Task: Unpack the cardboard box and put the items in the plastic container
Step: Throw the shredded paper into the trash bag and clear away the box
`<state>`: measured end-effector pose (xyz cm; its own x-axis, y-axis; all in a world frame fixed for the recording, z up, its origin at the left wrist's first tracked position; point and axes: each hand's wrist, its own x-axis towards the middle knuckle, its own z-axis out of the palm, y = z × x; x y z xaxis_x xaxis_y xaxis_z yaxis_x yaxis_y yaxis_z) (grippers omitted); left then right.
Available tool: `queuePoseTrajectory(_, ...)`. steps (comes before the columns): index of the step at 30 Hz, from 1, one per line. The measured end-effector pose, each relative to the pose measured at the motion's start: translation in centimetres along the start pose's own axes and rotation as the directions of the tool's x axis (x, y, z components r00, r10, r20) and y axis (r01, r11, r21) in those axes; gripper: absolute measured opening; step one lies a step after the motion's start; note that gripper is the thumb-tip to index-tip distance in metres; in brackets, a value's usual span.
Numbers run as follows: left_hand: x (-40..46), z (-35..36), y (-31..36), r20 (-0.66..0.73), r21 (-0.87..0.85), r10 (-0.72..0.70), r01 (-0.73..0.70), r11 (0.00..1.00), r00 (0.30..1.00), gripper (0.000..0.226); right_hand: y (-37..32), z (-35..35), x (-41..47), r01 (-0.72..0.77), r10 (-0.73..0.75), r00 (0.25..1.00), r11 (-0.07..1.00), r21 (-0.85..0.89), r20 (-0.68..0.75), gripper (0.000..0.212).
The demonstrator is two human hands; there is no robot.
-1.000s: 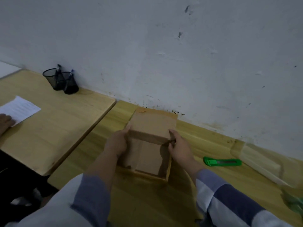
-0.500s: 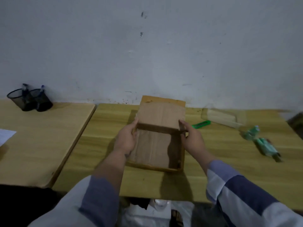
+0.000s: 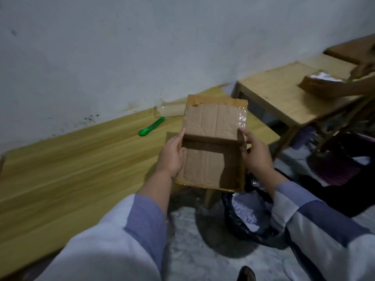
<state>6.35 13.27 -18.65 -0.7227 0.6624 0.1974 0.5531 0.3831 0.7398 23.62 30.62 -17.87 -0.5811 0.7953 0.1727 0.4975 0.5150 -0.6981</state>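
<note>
Gripping the open cardboard box by its two sides, the left hand and right hand hold it between them; a green cutter lies beyond the left hand on the bench.

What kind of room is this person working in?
Probably a plain workroom or classroom-like space, used for unpacking. Light wooden desks stand along a scuffed white wall, a green utility knife lies out, and both hands hold an empty cardboard box.
</note>
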Motion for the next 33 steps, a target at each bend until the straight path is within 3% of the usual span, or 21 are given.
queuePoseTrajectory(9,-0.1,18.9,10.6,0.267,-0.056,0.088,-0.075,0.996,0.96,0.063,17.4,-12.8,-1.6,-0.2,0.197,0.978,0.978,-0.055,-0.064,0.059)
queuePoseTrajectory(15,-2.1,29.1,12.8,0.428,-0.05,0.022,-0.001,0.999,0.903,0.055,26.7,-16.2,-3.2,-0.346,0.346,0.938,0.93,-0.126,-0.025,0.058)
queuePoseTrajectory(23,-4.7,35.4,6.9,0.621,0.071,-0.156,0.143,0.987,0.768,0.056,35.0,-10.5,-5.9,-0.514,0.532,0.827,0.847,-0.137,0.182,0.06)
queuePoseTrajectory(29,-3.2,39.7,-1.0,0.624,0.142,-0.307,0.282,0.949,0.718,0.055,39.9,-2.0,-4.1,-0.592,0.604,0.757,0.796,-0.128,0.249,0.053)
queuePoseTrajectory(31,-2.5,41.4,-3.0,0.649,0.239,-0.4,0.325,0.915,0.648,0.054,41.4,0.5,-3.5,-0.613,0.623,0.737,0.779,-0.131,0.263,0.049)
queuePoseTrajectory(33,-2.3,42.5,-4.9,0.721,0.312,-0.417,0.278,0.908,0.553,0.056,42.4,2.3,-3.1,-0.629,0.653,0.702,0.756,-0.183,0.284,0.045)
